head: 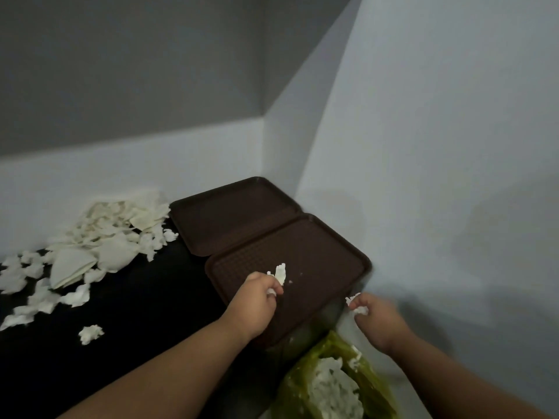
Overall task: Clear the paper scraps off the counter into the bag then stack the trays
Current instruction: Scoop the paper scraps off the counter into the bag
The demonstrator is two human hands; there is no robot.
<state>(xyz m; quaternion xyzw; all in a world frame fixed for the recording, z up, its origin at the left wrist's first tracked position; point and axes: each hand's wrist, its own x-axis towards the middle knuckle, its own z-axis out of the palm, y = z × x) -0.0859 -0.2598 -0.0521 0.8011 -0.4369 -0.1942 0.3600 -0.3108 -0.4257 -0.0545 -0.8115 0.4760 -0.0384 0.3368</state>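
Two brown trays lie side by side on the black counter [145, 297]: the near tray [317, 255] and the far tray [230, 216] in the corner. My left hand [257, 300] is over the near tray and pinches white paper scraps [279, 275]. My right hand [375, 319] hovers off the counter's right end, gripping more paper scraps [357, 303] above the green bag [372, 379]. The bag holds white paper. A big pile of paper scraps [99, 237] covers the counter's left part.
White walls close in behind the trays and on the right. A single scrap [90, 333] lies near the counter's front. The green bag sits low at the counter's right end, below the near tray's corner.
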